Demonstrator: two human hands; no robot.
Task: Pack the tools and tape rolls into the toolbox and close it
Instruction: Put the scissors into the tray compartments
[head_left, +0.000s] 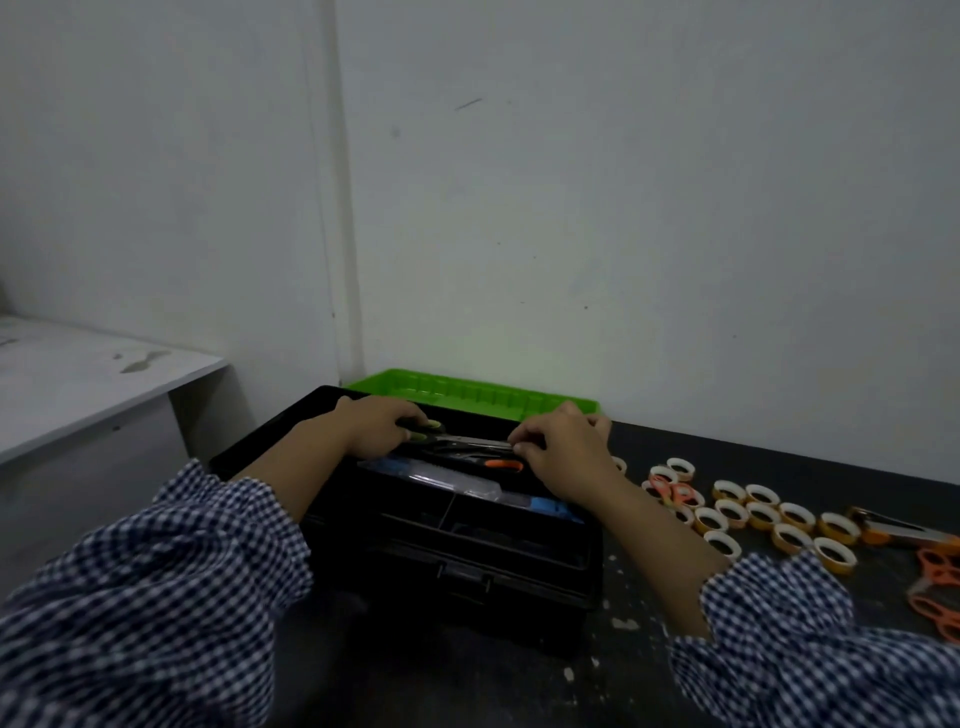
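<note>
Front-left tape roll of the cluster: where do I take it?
Come from above: the tape roll lies flat, hole up. Pinch its wall, a finger inside the hole and the thumb on its free near side; other rolls crowd the far side.

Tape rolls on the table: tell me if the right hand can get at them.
Probably yes: the tape rolls lie uncovered beside the right hand, which must first release the scissors.

Dim, bluish, soft throughout — wide-angle bending at edges, no glare.
</note>
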